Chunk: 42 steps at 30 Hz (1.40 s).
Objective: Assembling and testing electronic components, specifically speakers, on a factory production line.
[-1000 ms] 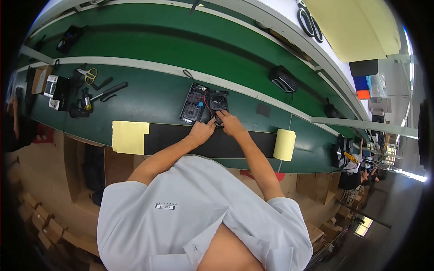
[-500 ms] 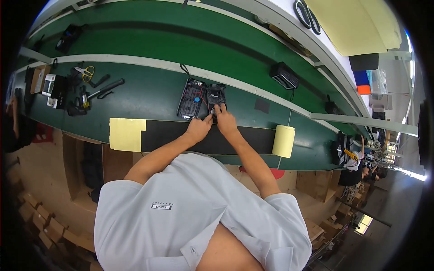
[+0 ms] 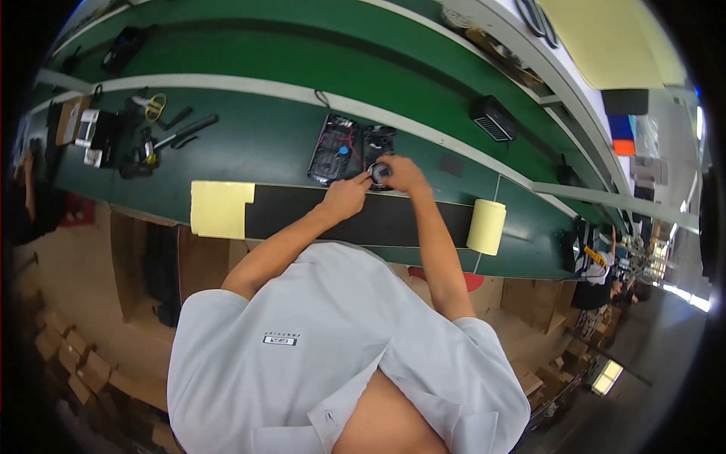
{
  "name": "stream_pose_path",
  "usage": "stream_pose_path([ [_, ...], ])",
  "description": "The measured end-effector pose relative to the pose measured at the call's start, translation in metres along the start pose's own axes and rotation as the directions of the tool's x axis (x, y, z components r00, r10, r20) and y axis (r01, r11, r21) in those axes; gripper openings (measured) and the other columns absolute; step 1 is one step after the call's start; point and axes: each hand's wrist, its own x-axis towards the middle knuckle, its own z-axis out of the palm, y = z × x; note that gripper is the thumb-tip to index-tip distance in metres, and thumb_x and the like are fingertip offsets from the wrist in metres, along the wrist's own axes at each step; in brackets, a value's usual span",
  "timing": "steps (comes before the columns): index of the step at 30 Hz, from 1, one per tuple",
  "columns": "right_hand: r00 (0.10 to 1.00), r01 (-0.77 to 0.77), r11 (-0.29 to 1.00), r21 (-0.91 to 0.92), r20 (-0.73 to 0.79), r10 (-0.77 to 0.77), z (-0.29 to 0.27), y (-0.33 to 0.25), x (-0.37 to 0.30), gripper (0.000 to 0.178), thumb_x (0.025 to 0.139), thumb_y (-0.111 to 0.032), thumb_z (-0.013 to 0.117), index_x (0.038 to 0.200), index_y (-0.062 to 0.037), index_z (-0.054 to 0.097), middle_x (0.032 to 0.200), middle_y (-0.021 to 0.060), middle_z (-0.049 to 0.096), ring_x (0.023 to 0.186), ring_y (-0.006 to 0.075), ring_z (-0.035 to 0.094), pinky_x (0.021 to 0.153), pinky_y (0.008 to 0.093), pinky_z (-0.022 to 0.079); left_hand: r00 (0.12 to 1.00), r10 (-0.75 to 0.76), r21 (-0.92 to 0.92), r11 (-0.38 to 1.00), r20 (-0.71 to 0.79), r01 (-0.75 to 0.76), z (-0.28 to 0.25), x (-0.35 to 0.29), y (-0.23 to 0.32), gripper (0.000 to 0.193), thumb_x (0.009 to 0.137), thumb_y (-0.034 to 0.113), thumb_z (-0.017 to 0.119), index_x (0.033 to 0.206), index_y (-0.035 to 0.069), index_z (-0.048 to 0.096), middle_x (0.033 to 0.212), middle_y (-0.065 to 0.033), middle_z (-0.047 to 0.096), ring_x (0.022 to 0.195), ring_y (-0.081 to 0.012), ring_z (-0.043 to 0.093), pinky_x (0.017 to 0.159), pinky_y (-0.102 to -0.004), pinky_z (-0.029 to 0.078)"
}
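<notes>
Two halves of an opened black plastic device housing lie side by side on the green bench. The left half carries a round blue component and red wires. Over the lower end of the right half, my right hand grips a small round grey-and-black part, seen partly between the fingers. My left hand is closed just left of it, its fingertips touching or nearly touching that part. Whatever the left fingers pinch is too small or hidden to name. Red wires run between the halves.
In front of the housing lies a long black mat, with a yellow sheet at its left end and a yellow roll at its right. Scissors and hand tools lie left. A black boxy device sits beyond a white rail.
My right hand has turned inward, and the round part now shows in its fingers. My left hand stays close beside it. The whole view has shifted slightly.
</notes>
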Motion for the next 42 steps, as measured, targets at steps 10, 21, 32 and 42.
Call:
stream_pose_path([
  [10, 0.556, -0.395, 0.856, 0.333, -0.655, 0.511, 0.077, -0.040, 0.047, 0.042, 0.096, -0.027, 0.047, 0.122, 0.0049, 0.052, 0.120, 0.0257, 0.055, 0.113, 0.0451, 0.052, 0.094, 0.0518, 0.044, 0.669, -0.369, -0.363, 0.919, -0.645, 0.156, -0.075, -0.047, -0.059, 0.018, 0.079, -0.001, 0.058, 0.094, 0.005, 0.066, 0.100, -0.0129, 0.067, 0.095, -0.0340, 0.061, 0.084, -0.0426, 0.047],
  [21, 0.630, -0.605, 0.796, -0.006, -0.615, 0.474, 0.076, -0.052, 0.053, 0.032, 0.092, -0.024, 0.050, 0.108, 0.0035, 0.056, 0.104, 0.0227, 0.059, 0.100, 0.0425, 0.056, 0.085, 0.0519, 0.045, 0.422, -0.574, 0.067, 0.536, -0.702, 0.841, -0.020, -0.114, -0.131, 0.035, 0.089, 0.023, 0.062, 0.118, 0.006, 0.055, 0.137, -0.0130, 0.050, 0.128, -0.0346, 0.044, 0.102, -0.0528, 0.033],
  [32, 0.560, -0.654, 0.741, 0.154, -0.559, 0.611, 0.077, -0.044, 0.050, 0.040, 0.095, -0.034, 0.047, 0.119, -0.0033, 0.054, 0.126, 0.0158, 0.052, 0.114, 0.0366, 0.051, 0.090, 0.0547, 0.043, 0.392, -0.503, -0.049, 0.660, -0.770, 0.750, -0.022, -0.116, -0.138, 0.031, 0.086, 0.021, 0.062, 0.113, 0.005, 0.056, 0.131, -0.0131, 0.053, 0.122, -0.0354, 0.047, 0.102, -0.0502, 0.035],
  [42, 0.639, -0.458, 0.650, 0.606, -0.284, 0.715, 0.063, 0.002, 0.002, 0.050, 0.091, -0.039, 0.056, 0.114, 0.0050, 0.060, 0.109, 0.0274, 0.067, 0.103, 0.0439, 0.064, 0.090, 0.0476, 0.049, 0.830, -0.433, -0.380, 0.876, -0.351, 0.297, -0.011, -0.034, -0.076, 0.040, 0.098, 0.024, 0.054, 0.128, -0.004, 0.050, 0.108, -0.0210, 0.062, 0.091, -0.0324, 0.066, 0.081, -0.0427, 0.053],
])
